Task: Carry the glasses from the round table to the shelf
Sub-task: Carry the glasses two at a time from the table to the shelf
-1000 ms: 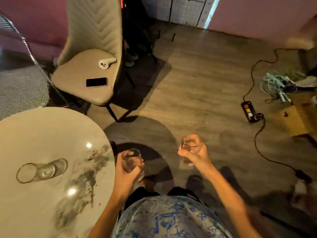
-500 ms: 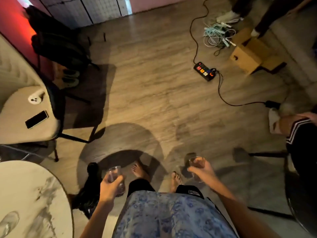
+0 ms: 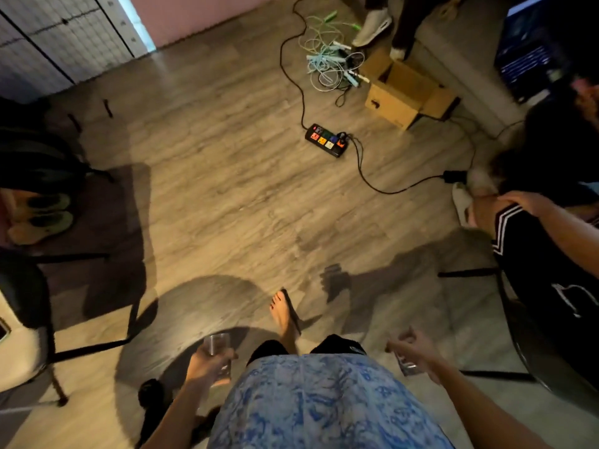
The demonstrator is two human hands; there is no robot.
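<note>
Left hand (image 3: 207, 364): fingers wrapped around an upright clear glass (image 3: 217, 346).
Right hand (image 3: 418, 354): fingers curled around a second glass (image 3: 409, 367), blurred.

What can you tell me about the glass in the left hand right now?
The glass is a clear, short tumbler that looks like plain glass, with straight sides and an open round rim. It seems empty, though the dim light makes that hard to confirm. It stands roughly upright, held low in front of the body above the wooden floor. The left hand wraps around its lower half, fingers curled across the side, so the base is hidden. Nothing else touches it.
</note>
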